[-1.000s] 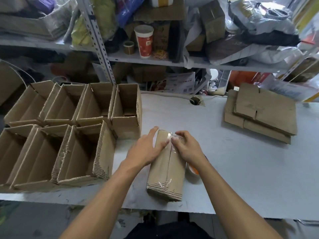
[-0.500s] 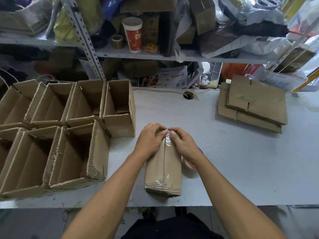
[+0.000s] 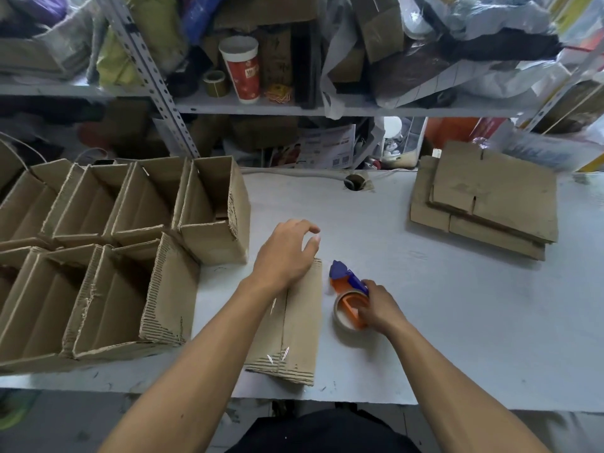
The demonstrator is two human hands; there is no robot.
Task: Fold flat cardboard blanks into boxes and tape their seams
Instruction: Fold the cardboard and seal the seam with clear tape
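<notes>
Cardboard box (image 3: 295,322) taped along its seam (several open boxes (image 3: 108,256) done); left hand (image 3: 284,253) rests loosely open on it, right hand (image 3: 379,307) fingers grip tape dispenser (image 3: 348,295); flat blanks (image 3: 487,197) remain.

Left hand (image 3: 284,253) hovers loosely spread; right hand (image 3: 380,305) curls in a grip.
</notes>
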